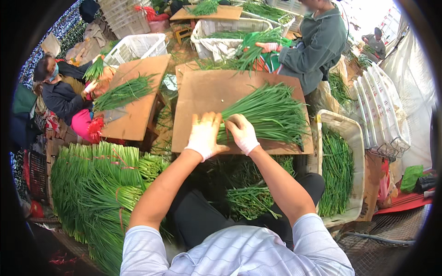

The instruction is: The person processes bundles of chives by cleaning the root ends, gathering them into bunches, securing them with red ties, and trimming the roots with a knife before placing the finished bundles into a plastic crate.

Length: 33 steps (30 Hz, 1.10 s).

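A thick bunch of green garlic chives (269,112) lies on the brown wooden board (203,89) before me, its leaves fanned out to the right. My left hand (205,134), in a pale glove, rests at the bunch's left end with the fingers spread and the thumb apart. My right hand (241,132), gloved too, grips the bunch near that end, fingers bent over the stalks. A thin red tie (227,132) shows between the two hands. What lies under my fingers is partly hidden.
Tied chive bunches (103,183) are piled at lower left. A white plastic crate (359,165) holding loose chives stands right of the board. A masked person (65,89) sits at a board (138,114) on the left; another person (314,48) holds chives beyond my board. Stacked crates (380,107) stand far right.
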Motion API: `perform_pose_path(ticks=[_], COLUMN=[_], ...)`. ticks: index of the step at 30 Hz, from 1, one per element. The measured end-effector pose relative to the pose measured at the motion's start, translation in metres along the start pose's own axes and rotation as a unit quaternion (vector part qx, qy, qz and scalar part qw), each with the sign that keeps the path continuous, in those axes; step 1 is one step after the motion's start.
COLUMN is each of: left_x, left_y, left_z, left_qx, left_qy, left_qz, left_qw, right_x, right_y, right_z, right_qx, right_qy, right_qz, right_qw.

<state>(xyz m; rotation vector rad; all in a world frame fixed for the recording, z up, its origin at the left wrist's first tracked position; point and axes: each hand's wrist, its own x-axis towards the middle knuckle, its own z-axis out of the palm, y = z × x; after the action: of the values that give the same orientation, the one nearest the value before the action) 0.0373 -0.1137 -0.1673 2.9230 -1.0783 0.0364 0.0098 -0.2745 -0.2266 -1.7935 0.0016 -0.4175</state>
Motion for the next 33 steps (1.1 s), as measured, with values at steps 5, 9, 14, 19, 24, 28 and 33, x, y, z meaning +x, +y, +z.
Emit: perform_pose_path(ticks=[5,9,14,19,24,28,33], left_x=[0.013,0.021,0.034,0.051,0.062,0.037,0.0], left_y=[0.029,0.009,-0.002,-0.021,-0.06,-0.023,0.011], left_z=[0.022,0.033,0.02,0.005,-0.013,-0.02,0.034], left_qx=[0.08,0.018,-0.022,-0.154,-0.271,-0.155,0.021], left_qy=[-0.039,-0.064,-0.09,-0.177,-0.331,-0.189,0.012], left_qz=[-0.105,-0.122,-0.079,-0.048,-0.009,-0.03,-0.049], left_qw=[0.991,0.99,0.993,0.971,0.904,0.969,0.999], right_x=[0.005,-0.018,-0.079,-0.055,0.011,0.052,0.055], right_y=[-0.001,-0.03,-0.025,-0.037,-0.042,0.006,0.025], right_z=[0.001,0.006,-0.001,-0.015,-0.037,-0.033,-0.025], right_qx=[0.075,-0.033,-0.111,-0.247,-0.404,-0.363,-0.348], right_qy=[-0.023,-0.034,-0.034,0.006,-0.008,-0.03,-0.065], right_qz=[0.1,0.072,0.005,-0.192,-0.242,-0.219,-0.245], right_qw=[0.992,0.996,0.993,0.95,0.882,0.905,0.902])
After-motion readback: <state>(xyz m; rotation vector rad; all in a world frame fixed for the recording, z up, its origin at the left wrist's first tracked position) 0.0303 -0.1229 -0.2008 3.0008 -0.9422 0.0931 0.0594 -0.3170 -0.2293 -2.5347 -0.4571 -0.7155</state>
